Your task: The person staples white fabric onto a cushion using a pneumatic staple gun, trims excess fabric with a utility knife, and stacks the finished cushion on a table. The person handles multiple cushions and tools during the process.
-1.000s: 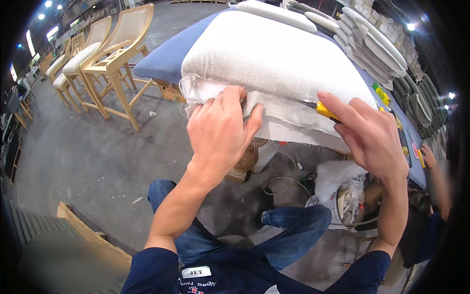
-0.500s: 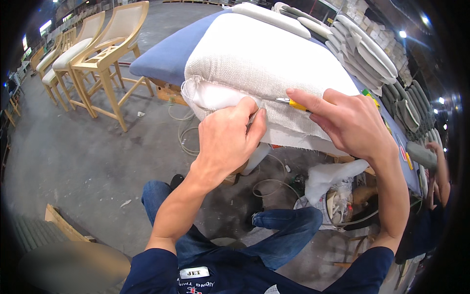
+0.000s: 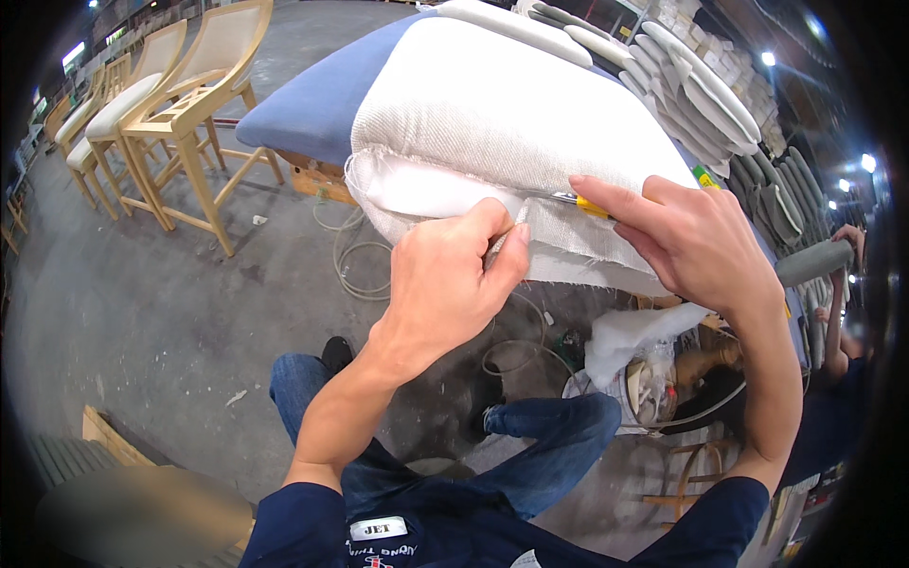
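An upholstered cushion [image 3: 511, 99] in pale woven fabric lies on a blue-covered table. Along its near side the fabric is slit open, with white filling [image 3: 426, 186] showing and frayed threads at the left corner. My left hand [image 3: 445, 275] is closed, pinching the loose fabric edge between thumb and fingers below the slit. A yellow-handled utility knife [image 3: 594, 206] is held in my right hand [image 3: 696, 237], index finger stretched along it. Its blade points left, at the fabric by the right end of the opening.
Wooden bar chairs [image 3: 194, 114] stand at the left on the concrete floor. The blue table cover [image 3: 308, 104] shows left of the cushion. More cushions [image 3: 701, 85] are stacked at the far right. Below are a hose [image 3: 360, 270] and a bin [image 3: 615, 390] of scraps. A co-worker's arm [image 3: 837, 317] handles a grey roll.
The slit reaches farther right and shows more white filling. Both my hands and the knife have shifted slightly right and down in the picture. The co-worker's arm and roll have moved up.
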The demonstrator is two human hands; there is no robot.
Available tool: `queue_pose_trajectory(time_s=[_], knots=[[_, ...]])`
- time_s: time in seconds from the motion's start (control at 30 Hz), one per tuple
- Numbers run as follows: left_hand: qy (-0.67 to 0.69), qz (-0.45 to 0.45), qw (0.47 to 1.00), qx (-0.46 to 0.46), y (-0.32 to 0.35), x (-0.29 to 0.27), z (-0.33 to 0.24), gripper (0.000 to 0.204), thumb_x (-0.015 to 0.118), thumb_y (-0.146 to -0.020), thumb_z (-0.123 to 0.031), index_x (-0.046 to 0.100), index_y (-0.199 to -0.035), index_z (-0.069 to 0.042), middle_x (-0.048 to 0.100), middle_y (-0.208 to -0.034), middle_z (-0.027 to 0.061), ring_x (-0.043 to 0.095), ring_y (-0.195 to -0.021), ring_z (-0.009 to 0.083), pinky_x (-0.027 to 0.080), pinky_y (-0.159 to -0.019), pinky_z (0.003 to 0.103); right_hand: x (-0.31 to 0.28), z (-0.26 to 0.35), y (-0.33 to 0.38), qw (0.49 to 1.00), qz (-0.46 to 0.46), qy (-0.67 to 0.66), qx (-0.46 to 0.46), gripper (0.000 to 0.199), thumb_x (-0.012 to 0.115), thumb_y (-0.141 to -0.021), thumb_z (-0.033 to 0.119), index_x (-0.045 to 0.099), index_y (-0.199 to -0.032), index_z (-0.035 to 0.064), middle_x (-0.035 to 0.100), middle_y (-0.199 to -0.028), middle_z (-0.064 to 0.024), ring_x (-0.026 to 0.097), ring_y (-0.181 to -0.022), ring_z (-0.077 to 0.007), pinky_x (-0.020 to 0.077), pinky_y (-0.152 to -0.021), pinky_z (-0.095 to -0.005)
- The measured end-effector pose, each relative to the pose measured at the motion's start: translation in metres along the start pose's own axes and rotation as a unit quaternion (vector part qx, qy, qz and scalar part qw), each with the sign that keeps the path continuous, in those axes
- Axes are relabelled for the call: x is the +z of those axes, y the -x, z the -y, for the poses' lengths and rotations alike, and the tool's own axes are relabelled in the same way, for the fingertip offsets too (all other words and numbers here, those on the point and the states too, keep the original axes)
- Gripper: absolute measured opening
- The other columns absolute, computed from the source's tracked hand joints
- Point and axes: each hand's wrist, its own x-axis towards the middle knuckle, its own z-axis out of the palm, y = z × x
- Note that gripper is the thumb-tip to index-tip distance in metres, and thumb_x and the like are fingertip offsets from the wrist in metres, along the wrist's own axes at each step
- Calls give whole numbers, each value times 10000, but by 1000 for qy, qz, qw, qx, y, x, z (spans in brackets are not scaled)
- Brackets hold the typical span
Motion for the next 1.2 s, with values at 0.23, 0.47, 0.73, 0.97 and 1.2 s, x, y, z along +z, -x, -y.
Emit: queue_pose_trajectory(time_s=[0.23,0.47,0.73,0.97,1.2], knots=[[57,34,998,-4,11,11,-7,192,687,-981,-147,647,-850,-12,614,-599,75,584,-527,154,446,-539,311,5,-12,17,1000,1,26,6,574,722,-942,138,624,-1476,326,540,-732,-51,570,-625,-254,434,-562,-411],[349,57,924,-145,16,6,11,232,623,-1054,-195,653,-875,-50,572,-685,-60,467,-624,33,381,-568,246,11,-18,34,1000,-1,-17,16,587,704,-937,98,616,-1491,270,554,-748,-67,565,-636,-276,445,-599,-426],[450,-50,870,-196,-22,-49,38,215,619,-1012,-243,579,-872,-85,589,-716,-16,514,-561,56,401,-512,220,-19,5,51,987,-100,-123,-26,582,679,-902,42,594,-1477,27,744,-1153,-190,719,-870,-370,558,-784,-420],[-188,-101,974,70,-21,-50,27,368,729,-960,-370,688,-1080,-26,706,-930,102,709,-788,242,563,-724,386,-6,11,38,979,-119,-165,2,565,666,-898,-1,609,-1460,11,723,-1214,-228,721,-937,-390,562,-855,-416],[-276,-48,960,-24,-24,-10,17,305,751,-958,-336,714,-1091,-64,738,-885,148,731,-814,310,555,-711,450,-10,21,10,988,-61,-138,23,606,685,-909,2,614,-1496,133,652,-863,-153,598,-701,-318,489,-688,-420]])
